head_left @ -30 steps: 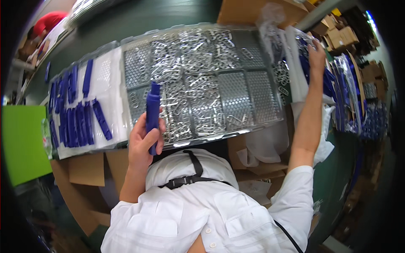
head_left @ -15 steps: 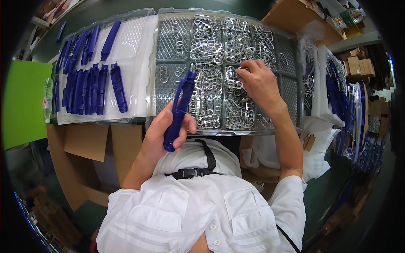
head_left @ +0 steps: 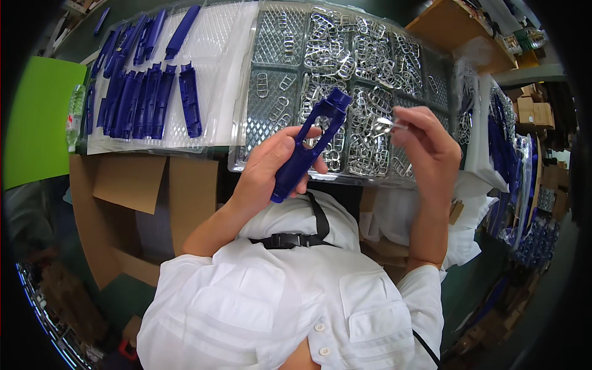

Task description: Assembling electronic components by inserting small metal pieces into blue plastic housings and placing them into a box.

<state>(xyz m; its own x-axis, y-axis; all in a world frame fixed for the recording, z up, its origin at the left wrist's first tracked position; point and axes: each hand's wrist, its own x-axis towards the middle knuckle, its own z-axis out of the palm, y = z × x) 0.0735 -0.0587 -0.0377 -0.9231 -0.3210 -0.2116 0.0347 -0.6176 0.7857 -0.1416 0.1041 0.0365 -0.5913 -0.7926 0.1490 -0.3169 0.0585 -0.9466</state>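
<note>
The blue tube [head_left: 297, 166] lies gripped in the fingers of the left hand [head_left: 262, 168], its long axis slanting up and rightward, left of and apart from the right hand [head_left: 430, 145], whose fingers pinch a blurred silvery clip [head_left: 386, 124].

At your far left is a bright green panel [head_left: 34, 126], with a clear plastic bottle [head_left: 75, 117] at its right edge. Nearer you, also on the left, a brown cardboard box [head_left: 193, 200] lies open. At your upper right is a brown board [head_left: 459, 32]; farther right, small cartons [head_left: 534, 113] sit grouped together
</note>
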